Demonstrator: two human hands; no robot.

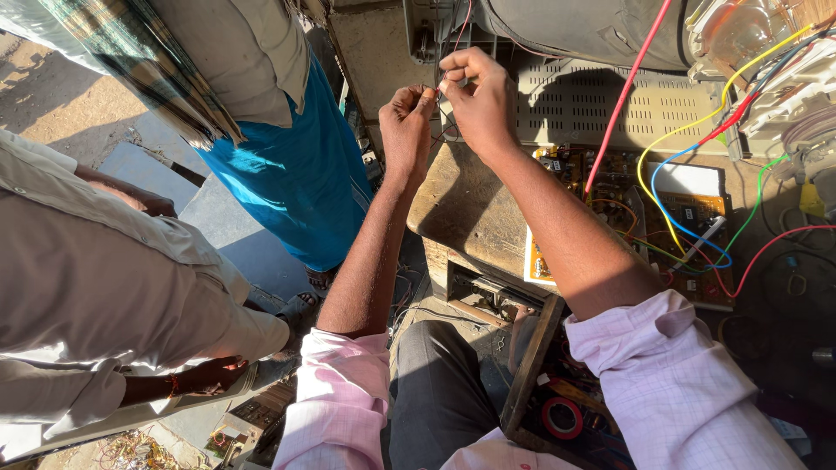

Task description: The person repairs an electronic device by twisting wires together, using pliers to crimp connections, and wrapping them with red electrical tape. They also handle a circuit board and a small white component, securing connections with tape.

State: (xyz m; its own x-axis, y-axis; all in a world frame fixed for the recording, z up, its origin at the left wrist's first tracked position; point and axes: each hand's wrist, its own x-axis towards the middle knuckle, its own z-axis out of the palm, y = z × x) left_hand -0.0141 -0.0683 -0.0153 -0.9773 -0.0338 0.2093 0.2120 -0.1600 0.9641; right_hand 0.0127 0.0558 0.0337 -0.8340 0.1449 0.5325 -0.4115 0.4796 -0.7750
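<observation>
A: Which way is the thin wire point(452, 52) running?

B: Its long axis is lying nearly upright in the view, rising from the pinching fingertips toward the grey set casing point(575, 30) above. The right hand point(477, 97) is nipping it between thumb and forefinger; the left hand point(406, 122) is curling shut on its lower end (barely visible there).

A: Any room around them?

B: The hands are hovering over the far edge of a worn wooden bench point(470, 209), with open space to the left before the bystander in blue trousers point(296, 174). To the right, a circuit board point(697, 226) and coloured leads point(679, 139) are crowding in.

A: Hidden parts?

B: The wire's lower run is getting lost in shadow.
</observation>
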